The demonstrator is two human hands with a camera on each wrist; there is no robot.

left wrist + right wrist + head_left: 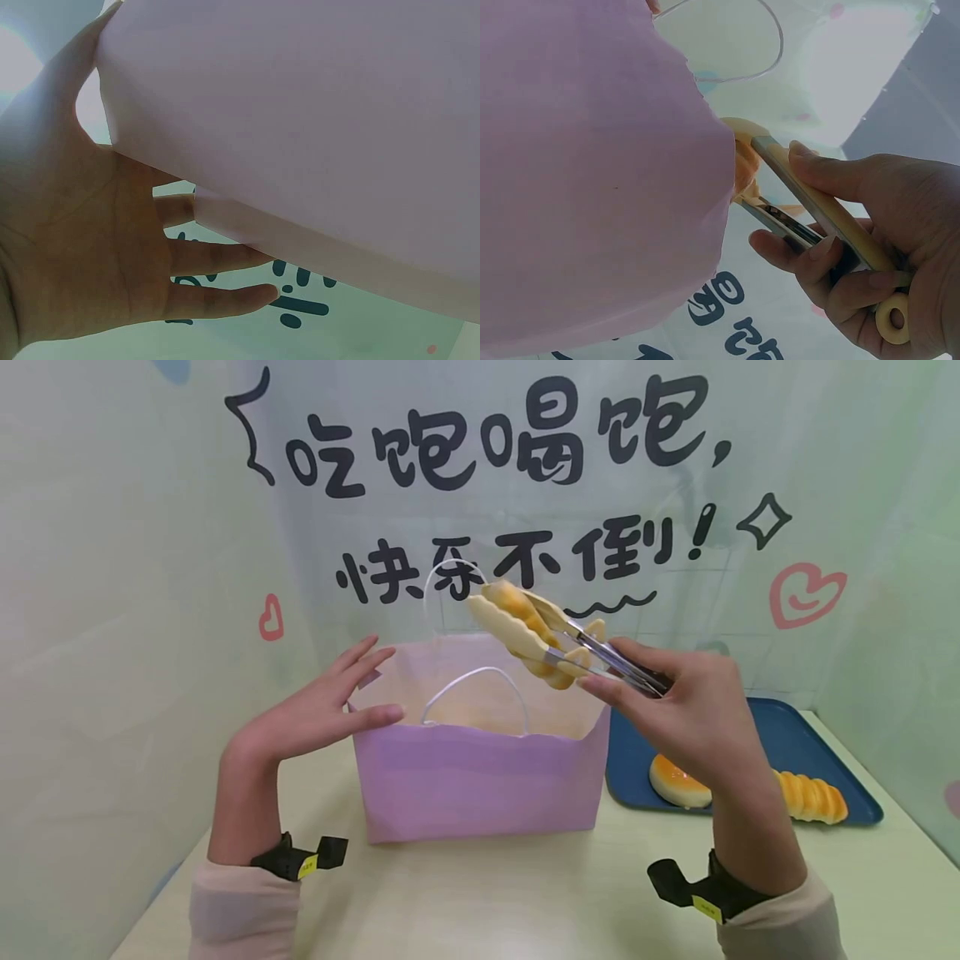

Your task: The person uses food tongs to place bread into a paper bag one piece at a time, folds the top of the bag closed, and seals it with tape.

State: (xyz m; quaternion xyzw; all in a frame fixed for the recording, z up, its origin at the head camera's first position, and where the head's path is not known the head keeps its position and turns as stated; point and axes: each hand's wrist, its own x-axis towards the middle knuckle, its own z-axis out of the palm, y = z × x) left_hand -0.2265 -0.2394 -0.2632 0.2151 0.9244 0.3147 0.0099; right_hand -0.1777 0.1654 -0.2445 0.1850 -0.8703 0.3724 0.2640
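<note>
My right hand (686, 702) grips metal tongs (600, 653) with cream-coloured scalloped tips. Between the tips is a golden ridged bread roll (525, 614), held above the right side of a purple paper bag (480, 785). The bag stands upright with its mouth open and has white handles (480, 672). At the bag's upper left edge is my left hand (307, 718), its fingers straight and spread and its thumb by the front rim. From the right wrist, the bag partly hides the bread roll (745, 166); my fingers wrap round the tongs.
A blue tray (780, 727) lies to the right of the bag. On it are a round glazed bun (678, 783) and another ridged bread roll (813, 797), both partly behind my right arm. Behind the table (480, 902) hangs a printed backdrop (480, 518).
</note>
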